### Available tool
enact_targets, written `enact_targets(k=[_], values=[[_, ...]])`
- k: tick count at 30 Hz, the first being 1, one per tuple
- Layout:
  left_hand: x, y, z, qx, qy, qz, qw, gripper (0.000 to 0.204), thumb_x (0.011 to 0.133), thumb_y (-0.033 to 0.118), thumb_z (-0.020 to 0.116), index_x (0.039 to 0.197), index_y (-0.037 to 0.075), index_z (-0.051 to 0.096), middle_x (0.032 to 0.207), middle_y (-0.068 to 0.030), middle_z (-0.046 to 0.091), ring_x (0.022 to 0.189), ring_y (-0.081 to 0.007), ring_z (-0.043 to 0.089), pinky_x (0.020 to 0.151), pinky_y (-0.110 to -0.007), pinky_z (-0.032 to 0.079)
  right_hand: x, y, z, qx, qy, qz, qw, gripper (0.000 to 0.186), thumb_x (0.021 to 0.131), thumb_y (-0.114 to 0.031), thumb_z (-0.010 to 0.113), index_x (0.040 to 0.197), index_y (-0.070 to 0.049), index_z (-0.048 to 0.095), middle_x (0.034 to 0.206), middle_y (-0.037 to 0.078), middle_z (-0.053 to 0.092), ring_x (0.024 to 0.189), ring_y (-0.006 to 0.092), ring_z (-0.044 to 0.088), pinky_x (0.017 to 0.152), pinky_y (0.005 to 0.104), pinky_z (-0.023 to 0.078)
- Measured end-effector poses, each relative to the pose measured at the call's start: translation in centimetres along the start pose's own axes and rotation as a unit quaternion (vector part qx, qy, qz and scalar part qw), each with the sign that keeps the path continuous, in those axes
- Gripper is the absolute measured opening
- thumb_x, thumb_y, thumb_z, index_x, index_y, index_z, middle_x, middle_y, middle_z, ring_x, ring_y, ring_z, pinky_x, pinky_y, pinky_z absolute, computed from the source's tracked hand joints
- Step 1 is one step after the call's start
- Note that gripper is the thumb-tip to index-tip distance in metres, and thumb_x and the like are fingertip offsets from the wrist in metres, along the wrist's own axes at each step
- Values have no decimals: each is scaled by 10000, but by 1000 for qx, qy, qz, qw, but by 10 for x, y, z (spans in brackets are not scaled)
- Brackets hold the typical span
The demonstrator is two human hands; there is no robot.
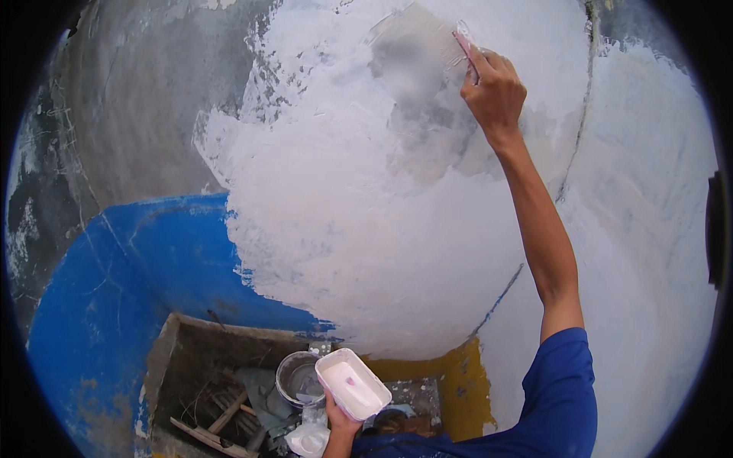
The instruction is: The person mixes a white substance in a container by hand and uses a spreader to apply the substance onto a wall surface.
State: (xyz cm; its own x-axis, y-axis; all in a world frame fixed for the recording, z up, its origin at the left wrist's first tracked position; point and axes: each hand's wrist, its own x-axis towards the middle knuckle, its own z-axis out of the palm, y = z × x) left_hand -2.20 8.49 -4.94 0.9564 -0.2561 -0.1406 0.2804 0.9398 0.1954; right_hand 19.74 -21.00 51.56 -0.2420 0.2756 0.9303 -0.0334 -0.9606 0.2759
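My right hand (495,91) is raised high on the wall, closed on a thin pink spreader (466,47) coated in white paste, held against a patch of grey and white coating (416,114). White coating (336,206) covers much of the wall around it, with rough edges over bare grey and blue. Low in the view, my left hand (336,412) grips a rectangular pale plastic container (355,389) holding white paste.
A blue painted lower wall (153,244) curves at the left, and yellow paint (469,389) shows lower right. A concrete basin (172,336) holds wood pieces (227,414) and grey cloth. A round bucket (294,374) and white bag (305,439) lie beside the container.
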Motion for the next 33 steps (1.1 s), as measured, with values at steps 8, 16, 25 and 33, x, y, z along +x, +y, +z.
enact_targets(k=[8, 16, 25, 33], values=[[4, 0, -5, 25, 6, 6, 1000, 757, 929, 665, 435, 1499, 175, 342, 1437, -127, 477, 1293, -414, 484, 1049, -661, 384, -49, -132, -3, 207, -94, -81, 971, 291, 718, -16, 646, 1003, -38, 701, 928, 68, 673, 816, 223, 645, 592, 335, 548], [-2, 6, -12, 2, 12, 37, 999, 749, 932, 660, 439, 1500, 181, 339, 1440, -120, 477, 1299, -411, 480, 1050, -660, 383, 69, -26, 12, 49, 53, 39, 997, 291, 796, -83, 678, 1080, -107, 738, 999, 63, 733, 890, 237, 687, 704, 356, 567], [-5, 10, -5, 10, 22, 43, 999, 737, 940, 655, 428, 1499, 182, 341, 1435, -119, 482, 1284, -405, 497, 1051, -644, 394, -14, -132, 15, 192, -77, -91, 974, 251, 679, -10, 667, 919, -76, 698, 858, 8, 672, 813, 190, 635, 566, 325, 539], [-4, 6, 6, -19, -3, 14, 1000, 720, 952, 642, 421, 1497, 179, 345, 1439, -118, 478, 1291, -403, 491, 1053, -651, 388, -64, -126, 25, 18, -77, -91, 993, 364, 749, -49, 677, 1109, -81, 716, 1093, 58, 663, 930, 205, 647, 677, 321, 529]])
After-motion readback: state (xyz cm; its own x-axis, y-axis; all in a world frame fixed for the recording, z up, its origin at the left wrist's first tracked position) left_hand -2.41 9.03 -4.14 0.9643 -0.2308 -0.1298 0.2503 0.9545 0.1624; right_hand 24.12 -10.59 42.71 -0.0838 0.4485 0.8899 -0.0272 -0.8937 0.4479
